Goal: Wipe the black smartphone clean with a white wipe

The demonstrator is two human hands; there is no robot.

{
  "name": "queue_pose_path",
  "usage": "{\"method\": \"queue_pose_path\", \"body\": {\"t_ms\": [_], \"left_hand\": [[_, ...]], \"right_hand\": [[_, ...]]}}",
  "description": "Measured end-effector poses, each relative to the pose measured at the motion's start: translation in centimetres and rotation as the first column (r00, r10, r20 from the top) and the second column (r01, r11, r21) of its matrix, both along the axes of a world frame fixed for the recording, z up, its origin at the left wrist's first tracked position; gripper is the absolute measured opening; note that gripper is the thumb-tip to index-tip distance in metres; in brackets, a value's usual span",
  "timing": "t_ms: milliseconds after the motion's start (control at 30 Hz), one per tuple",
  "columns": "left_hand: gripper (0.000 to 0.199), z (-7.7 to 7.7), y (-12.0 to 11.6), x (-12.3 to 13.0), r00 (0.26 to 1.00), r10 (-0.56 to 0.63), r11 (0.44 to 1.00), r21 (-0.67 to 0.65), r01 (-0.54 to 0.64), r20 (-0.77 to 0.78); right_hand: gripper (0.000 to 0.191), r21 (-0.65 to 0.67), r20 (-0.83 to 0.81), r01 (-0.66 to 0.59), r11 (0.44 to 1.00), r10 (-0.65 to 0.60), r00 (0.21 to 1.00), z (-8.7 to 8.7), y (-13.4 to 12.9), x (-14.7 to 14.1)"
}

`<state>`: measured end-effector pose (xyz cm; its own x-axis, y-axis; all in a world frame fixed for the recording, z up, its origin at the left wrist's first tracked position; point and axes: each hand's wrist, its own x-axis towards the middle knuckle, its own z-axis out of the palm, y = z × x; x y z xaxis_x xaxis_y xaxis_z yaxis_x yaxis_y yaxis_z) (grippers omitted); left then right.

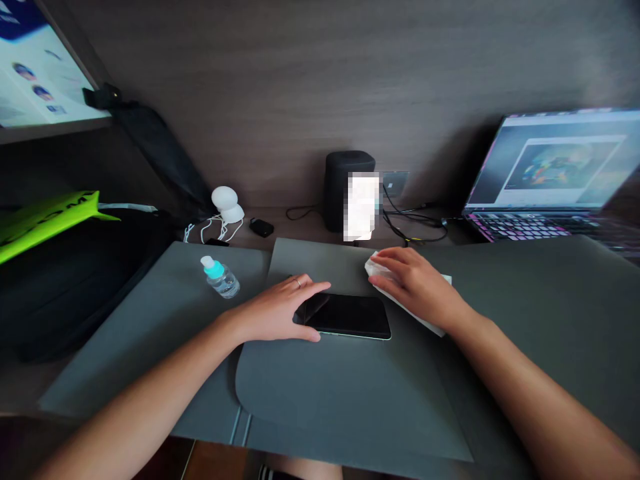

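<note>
A black-screened smartphone (353, 316) lies flat on the grey mat. My left hand (280, 310) is around its left end, thumb along the near edge and index finger by the far edge, holding it. A ring is on one finger. To the right of the phone, my right hand (415, 283) is closed over a crumpled white tissue (377, 268), fingers bent down onto it. Beneath that hand a flat white sheet or cloth (436, 325) sticks out; whether it is one piece with the tissue, I cannot tell.
A small clear bottle with a turquoise collar (223, 280) stands left of my left hand. Behind the grey mat (340, 400) are a white camera-like device (226, 202), a black fob (261, 227), a dark speaker (336, 193), cables and an open laptop (530, 227). A black bag (100, 287) sits left.
</note>
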<state>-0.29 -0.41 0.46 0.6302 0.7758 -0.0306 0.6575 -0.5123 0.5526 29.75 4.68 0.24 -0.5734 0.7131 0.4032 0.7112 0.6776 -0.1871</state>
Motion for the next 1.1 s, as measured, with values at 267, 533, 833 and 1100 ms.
{"method": "queue_pose_path", "body": {"t_ms": [267,533,833,1100], "left_hand": [[0.092,-0.8,0.8,-0.4,0.998,0.032,0.999,-0.032,-0.03,0.062],[0.085,-0.3,0.6,-0.4,0.999,0.044,0.999,0.007,-0.044,-0.007],[0.082,-0.2,0.5,-0.3,1.0,0.003,0.999,0.047,-0.003,-0.001],[0.088,-0.4,0.5,-0.2,1.0,0.018,0.998,0.068,-0.017,-0.018]], "right_hand": [[0.063,-0.186,-0.039,-0.317,0.93,0.315,0.948,-0.2,-4.1,-5.7],[0.063,-0.271,-0.025,-0.315,0.91,0.321,0.947,-1.3,-3.9,-6.3],[0.055,-0.287,-0.096,-0.326,0.901,0.311,0.946,-1.5,-3.9,-6.4],[0.071,-0.258,-0.019,-0.263,0.93,0.267,0.964,-1.2,-4.3,-7.5]]}}
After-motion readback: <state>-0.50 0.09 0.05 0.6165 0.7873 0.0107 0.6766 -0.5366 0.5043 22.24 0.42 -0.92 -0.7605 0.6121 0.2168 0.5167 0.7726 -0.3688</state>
